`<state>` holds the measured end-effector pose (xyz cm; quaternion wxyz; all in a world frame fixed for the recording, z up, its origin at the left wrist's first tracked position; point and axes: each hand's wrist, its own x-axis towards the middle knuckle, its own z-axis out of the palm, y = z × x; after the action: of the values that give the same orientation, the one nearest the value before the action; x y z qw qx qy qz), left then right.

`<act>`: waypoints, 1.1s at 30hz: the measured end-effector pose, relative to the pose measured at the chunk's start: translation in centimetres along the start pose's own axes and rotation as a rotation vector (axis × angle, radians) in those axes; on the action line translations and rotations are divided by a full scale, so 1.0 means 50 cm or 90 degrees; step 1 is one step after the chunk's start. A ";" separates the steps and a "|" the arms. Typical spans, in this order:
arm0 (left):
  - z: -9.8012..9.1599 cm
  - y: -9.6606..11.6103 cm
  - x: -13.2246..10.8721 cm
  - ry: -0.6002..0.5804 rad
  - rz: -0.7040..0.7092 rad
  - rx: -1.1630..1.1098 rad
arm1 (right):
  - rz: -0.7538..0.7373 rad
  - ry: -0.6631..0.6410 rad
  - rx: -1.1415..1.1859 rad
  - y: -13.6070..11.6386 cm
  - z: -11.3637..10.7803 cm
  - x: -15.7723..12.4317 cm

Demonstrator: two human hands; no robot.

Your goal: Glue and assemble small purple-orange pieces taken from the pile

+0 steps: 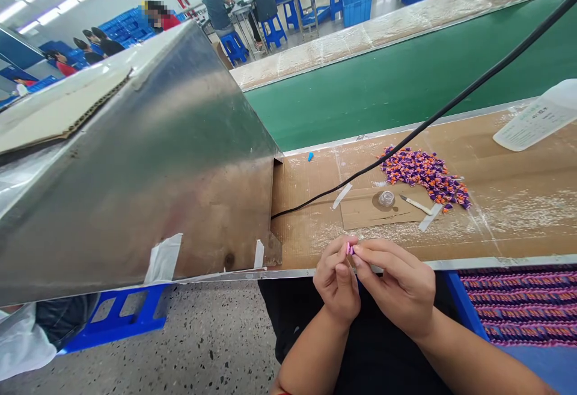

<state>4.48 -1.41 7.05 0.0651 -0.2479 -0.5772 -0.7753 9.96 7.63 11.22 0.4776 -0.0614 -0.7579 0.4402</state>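
Note:
Just over the bench's front edge, my left hand [337,287] and my right hand [399,284] meet at the fingertips. Both pinch a tiny pink and purple piece [350,250], mostly covered by the fingers. Beyond the hands lies a flat cardboard sheet [356,216] with a small clear round cup [386,198] on it. A slim white-handled tool with a dark tip [417,204] rests beside the cup; I cannot tell whether it is a brush or a blade. Behind them spreads a heap of small purple and orange pieces [419,172].
A large metal housing [180,160] fills the left. From it a black cable [406,136] crosses the bench. A translucent bottle [536,115] lies at right. A blue tray [464,305] with rows of similar pieces is at lower right. A green belt [383,76] runs behind.

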 end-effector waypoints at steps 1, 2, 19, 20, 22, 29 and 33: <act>0.000 -0.003 0.000 -0.007 0.016 -0.005 | -0.003 0.000 0.001 0.000 0.000 0.000; 0.000 -0.005 0.000 -0.016 0.031 -0.006 | -0.007 0.002 0.001 -0.001 0.000 0.001; -0.002 -0.010 -0.005 -0.015 0.058 0.004 | -0.007 -0.003 0.008 0.000 0.000 -0.002; -0.002 -0.010 -0.006 -0.012 0.059 0.006 | -0.009 -0.004 0.009 0.001 0.000 -0.003; -0.004 -0.012 -0.008 -0.012 0.058 0.006 | -0.012 -0.005 0.008 0.001 0.001 -0.004; -0.022 -0.050 -0.013 -0.028 0.009 -0.122 | -0.008 -0.042 -0.029 0.022 -0.016 -0.007; -0.078 -0.053 -0.014 -0.005 0.031 -0.063 | -0.005 -0.195 -0.089 0.105 -0.082 0.009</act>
<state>2.86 -4.28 3.61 0.0692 -0.2677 -0.5325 -0.8000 11.18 13.55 8.33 0.3527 -0.0238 -0.8507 0.3890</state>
